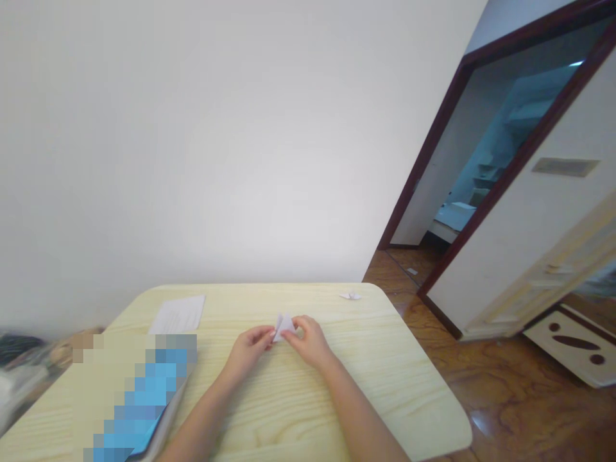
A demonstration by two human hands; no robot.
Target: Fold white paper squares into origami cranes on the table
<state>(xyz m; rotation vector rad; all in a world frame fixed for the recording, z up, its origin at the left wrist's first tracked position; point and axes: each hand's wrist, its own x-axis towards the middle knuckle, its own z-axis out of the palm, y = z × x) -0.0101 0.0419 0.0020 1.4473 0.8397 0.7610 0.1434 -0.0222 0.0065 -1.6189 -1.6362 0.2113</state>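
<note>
Both my left hand (248, 350) and my right hand (308, 340) pinch a small folded piece of white paper (283, 327) between their fingertips, just above the middle of the light wooden table (308, 385). The paper has a pointed, triangular shape, and my fingers hide part of it. Beyond my hands, near the far edge of the table, lies a small folded white paper piece (350, 296). A flat printed sheet of paper (177, 314) rests at the far left of the tabletop.
A pixelated, blue-marked flat object (139, 391) lies on the table's left side, under my left forearm's side. A white wall (192, 147) rises behind the table. Cluttered items (24, 378) sit left of the table. Right of it are a brown patterned floor (500, 385) and an open door (539, 269).
</note>
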